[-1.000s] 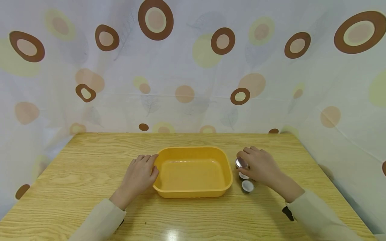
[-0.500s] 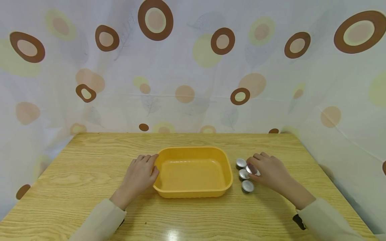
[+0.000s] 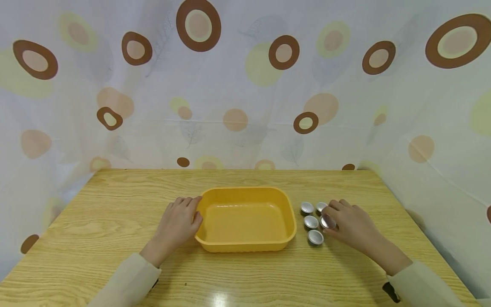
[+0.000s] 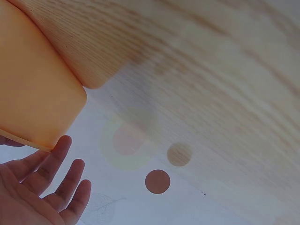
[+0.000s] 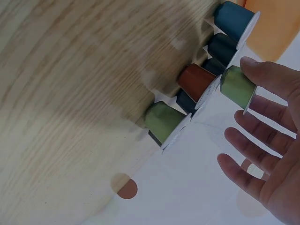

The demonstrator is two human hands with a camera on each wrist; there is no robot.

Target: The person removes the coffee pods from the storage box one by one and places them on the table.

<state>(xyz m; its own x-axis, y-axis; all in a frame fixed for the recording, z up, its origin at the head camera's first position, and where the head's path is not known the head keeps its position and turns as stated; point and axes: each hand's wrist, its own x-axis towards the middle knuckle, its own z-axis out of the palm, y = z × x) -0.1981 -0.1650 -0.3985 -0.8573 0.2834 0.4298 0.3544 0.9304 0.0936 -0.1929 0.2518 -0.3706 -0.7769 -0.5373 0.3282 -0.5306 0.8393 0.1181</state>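
My left hand [image 3: 173, 226] grips the left end of a yellow plastic basin [image 3: 245, 248]. In the left wrist view a fingertip lies against the basin's outer wall [image 4: 37, 89], with the thumb at the rim's other side. My right hand [image 3: 350, 224] pinches a green coffee capsule [image 5: 238, 86] with a silvery lid between thumb and forefinger. Close beside it, other capsules stand lid up: a blue one [image 5: 236, 23], a red-brown one [image 5: 198, 80], another green one [image 5: 164, 122] and several dark ones. In the head view my right hand hides part of this group.
The capsules stand on a light wooden table [image 3: 115, 204], just right of the basin. One capsule [image 3: 315, 237] is nearest me. A white curtain [image 3: 238, 81] with brown and pale circles closes off the back and sides.
My right hand has moved right and slightly toward me, a capsule at its fingertips. Capsules that it covered now show. My left hand and the basin have stayed put.
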